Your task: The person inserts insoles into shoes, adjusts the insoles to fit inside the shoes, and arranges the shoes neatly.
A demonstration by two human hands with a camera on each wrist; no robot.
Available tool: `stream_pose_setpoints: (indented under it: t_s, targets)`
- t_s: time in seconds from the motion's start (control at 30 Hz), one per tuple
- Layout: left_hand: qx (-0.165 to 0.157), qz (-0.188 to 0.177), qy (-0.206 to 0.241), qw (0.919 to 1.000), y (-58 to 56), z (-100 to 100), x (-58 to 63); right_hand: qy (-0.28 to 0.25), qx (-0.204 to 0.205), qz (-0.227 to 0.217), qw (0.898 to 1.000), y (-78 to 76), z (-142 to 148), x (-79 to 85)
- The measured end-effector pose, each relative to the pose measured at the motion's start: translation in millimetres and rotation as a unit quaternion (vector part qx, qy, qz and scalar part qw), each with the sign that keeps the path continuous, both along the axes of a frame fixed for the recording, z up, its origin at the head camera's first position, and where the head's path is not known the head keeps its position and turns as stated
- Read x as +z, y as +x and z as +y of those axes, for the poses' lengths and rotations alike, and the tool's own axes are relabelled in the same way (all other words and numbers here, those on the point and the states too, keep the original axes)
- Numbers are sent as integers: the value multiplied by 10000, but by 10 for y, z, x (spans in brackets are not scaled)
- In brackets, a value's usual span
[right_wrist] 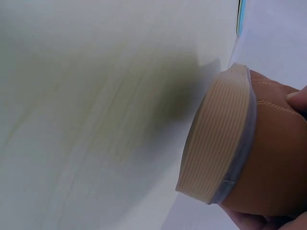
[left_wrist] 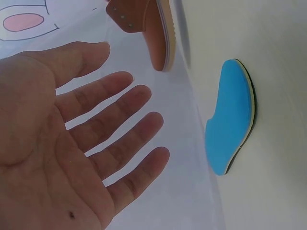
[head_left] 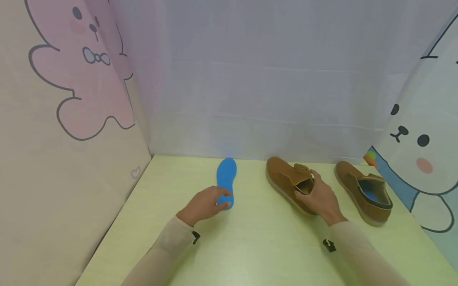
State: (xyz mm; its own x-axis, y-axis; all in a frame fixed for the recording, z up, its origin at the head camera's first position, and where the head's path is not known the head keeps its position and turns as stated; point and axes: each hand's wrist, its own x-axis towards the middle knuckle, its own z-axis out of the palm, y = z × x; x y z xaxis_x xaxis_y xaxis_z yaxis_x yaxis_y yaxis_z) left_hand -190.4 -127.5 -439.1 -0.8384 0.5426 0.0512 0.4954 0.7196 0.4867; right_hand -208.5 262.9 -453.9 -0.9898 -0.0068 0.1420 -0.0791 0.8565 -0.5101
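Observation:
A blue insole (head_left: pixel 226 174) lies on the table, sole-shaped, with a pale edge along its side in the left wrist view. Over its near end hovers my left hand (head_left: pixel 204 203), fingers spread and loosely bent, palm bare in the left wrist view. My right hand (head_left: pixel 322 200) grips a brown lace-up shoe (head_left: pixel 280 178) by the collar near its heel. Up close in the right wrist view, the shoe's heel (right_wrist: pixel 273 158) shows a ridged tan sole, with a thumb on one side and fingers on the other. The fingers' far side is hidden.
A second brown shoe (head_left: pixel 370 210) stands at the right with blue lining or an insole (head_left: pixel 371 194) visible inside. Behind the pale yellow table (head_left: pixel 250 246) hangs a whitish curtain (head_left: pixel 268 99). Cartoon-printed sheets (head_left: pixel 82 167) flank both sides.

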Motion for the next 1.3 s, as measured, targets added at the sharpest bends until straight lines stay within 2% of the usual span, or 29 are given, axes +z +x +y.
stream_pose_setpoints:
  t_s: [0.23, 0.4, 0.63, 0.93, 1.07, 1.17, 1.23, 1.3]
  targets:
    - [-25, 95, 0, 10000, -14, 38, -24, 18, 493, 55, 9988, -60, -240, 5]
    - [-45, 182, -54, 9998, -7, 75, -49, 72, 723, -2, 9974, -124, -341, -71]
    - [-84, 224, 24, 9997, 27, 173, -13, -41, 880, 14, 9961, -175, -409, -126]
    - [-385, 417, -74, 9984, 36, 365, 75, 94, 1221, -85, 9924, -210, -446, -69]
    - [-477, 583, -53, 9971, -5, 501, 51, 298, 1318, -193, 9906, -182, -438, -6]
    - [-504, 696, -18, 9963, -44, 634, -5, 416, 1434, 100, 9887, -127, -417, 27]
    - [-471, 752, -2, 9961, -70, 721, -40, 497, 1583, 528, 9847, -107, -408, 52]
    - [-435, 742, 45, 9963, -96, 800, -70, 637, 1794, 1028, 9763, -117, -422, 89]
